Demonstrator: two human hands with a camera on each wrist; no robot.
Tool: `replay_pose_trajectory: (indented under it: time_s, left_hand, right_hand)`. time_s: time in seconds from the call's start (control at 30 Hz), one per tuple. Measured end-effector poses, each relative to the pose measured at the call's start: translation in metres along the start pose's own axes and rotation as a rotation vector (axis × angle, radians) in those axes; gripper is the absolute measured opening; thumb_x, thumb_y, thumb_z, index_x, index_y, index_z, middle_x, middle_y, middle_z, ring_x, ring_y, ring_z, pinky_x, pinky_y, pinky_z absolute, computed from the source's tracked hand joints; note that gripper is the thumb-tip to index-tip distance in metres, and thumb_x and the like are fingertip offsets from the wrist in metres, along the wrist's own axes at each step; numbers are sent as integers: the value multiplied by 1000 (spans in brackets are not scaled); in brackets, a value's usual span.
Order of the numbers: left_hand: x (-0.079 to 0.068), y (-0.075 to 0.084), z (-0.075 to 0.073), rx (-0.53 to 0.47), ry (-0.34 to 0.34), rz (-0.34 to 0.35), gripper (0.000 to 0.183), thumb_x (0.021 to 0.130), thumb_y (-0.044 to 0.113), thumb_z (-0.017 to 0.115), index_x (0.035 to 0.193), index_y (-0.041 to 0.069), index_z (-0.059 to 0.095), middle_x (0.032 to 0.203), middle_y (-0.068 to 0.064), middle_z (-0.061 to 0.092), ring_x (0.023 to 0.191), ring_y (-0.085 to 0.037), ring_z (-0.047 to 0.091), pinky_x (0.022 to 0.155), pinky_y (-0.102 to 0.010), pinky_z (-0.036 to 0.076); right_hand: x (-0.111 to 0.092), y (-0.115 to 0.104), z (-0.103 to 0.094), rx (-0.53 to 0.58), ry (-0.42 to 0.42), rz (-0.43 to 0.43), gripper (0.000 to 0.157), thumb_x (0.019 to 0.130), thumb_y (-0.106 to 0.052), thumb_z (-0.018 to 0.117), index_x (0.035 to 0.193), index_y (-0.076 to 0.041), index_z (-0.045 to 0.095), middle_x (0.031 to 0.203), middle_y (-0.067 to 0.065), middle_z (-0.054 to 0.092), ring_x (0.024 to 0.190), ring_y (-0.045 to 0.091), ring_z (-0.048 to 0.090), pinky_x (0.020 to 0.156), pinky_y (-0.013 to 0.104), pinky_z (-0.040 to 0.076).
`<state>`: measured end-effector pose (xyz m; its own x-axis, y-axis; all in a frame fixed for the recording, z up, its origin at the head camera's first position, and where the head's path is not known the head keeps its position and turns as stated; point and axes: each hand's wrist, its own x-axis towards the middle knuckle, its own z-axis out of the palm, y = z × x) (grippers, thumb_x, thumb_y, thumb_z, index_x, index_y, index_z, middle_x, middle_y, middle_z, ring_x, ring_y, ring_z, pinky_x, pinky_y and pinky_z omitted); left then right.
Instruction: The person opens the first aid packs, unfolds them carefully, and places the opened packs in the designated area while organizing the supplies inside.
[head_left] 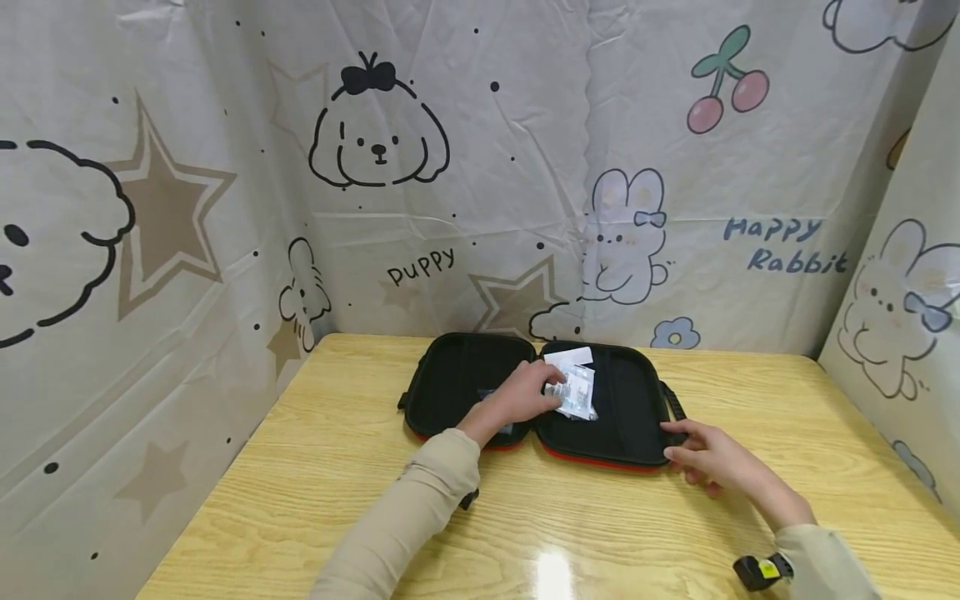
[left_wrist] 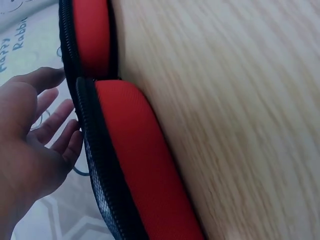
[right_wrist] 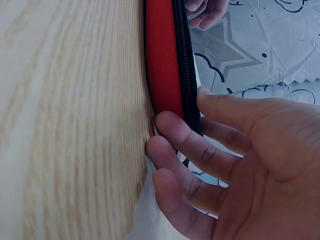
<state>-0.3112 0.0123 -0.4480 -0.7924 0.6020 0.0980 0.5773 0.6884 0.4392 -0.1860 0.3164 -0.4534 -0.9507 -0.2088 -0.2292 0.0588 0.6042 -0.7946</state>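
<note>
A black case with red outer sides and a zipped edge (head_left: 630,400) lies unfolded on the table, its two halves side by side. Small silvery-white packets (head_left: 577,393) and a white slip (head_left: 568,357) are in its right half. My left hand (head_left: 525,392) reaches over the case's middle fold, thumb and fingers apart, fingertips at the packets' left edge. In the left wrist view, the case wall (left_wrist: 135,150) hides what is under those fingers. My right hand (right_wrist: 240,145) holds the front right corner of the case, thumb at the zipped rim and fingers against the outside.
Blue-tinted items (head_left: 487,393) in the left half are partly covered by my left wrist. A black strap handle (head_left: 673,402) sticks out from the case's right side. Behind the wooden table (head_left: 570,517) hangs a printed curtain (head_left: 517,167).
</note>
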Motion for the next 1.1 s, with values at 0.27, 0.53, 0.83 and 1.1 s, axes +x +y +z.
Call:
replay_pose_trajectory:
  time_s: [0.27, 0.53, 0.83, 1.1]
  left_hand:
    - [3, 3, 12, 280, -29, -21, 42, 88, 38, 74, 128, 28, 65, 134, 3, 60, 108, -17, 47, 94, -32, 40]
    - [3, 8, 14, 428, -46, -9, 39, 90, 44, 70, 128, 32, 66, 130, 8, 63, 103, -15, 46, 88, -31, 38]
    - [-6, 8, 8, 393, 11, 36, 42, 96, 42, 62, 137, 35, 58, 119, 13, 69, 94, -14, 50, 78, -30, 37]
    - [-9, -2, 0, 176, 88, 53, 28, 99, 38, 60, 123, 30, 70, 109, 13, 74, 97, -10, 64, 83, -31, 45]
  right_hand:
    - [-1, 0, -1, 7, -2, -9, 63, 99, -23, 61, 149, 4, 35, 91, 11, 67, 62, 18, 56, 45, 28, 42]
    - [0, 0, -1, 6, -2, 8, 61, 99, -23, 61, 149, 2, 35, 91, 11, 67, 63, 19, 56, 46, 28, 42]
    - [1, -2, -2, -56, 10, 7, 60, 98, -23, 63, 147, 1, 40, 87, 8, 66, 61, 17, 52, 45, 27, 40]
    - [1, -6, -3, -73, 11, 29, 60, 97, -22, 65, 146, 2, 42, 82, 7, 63, 59, 17, 48, 45, 25, 36]
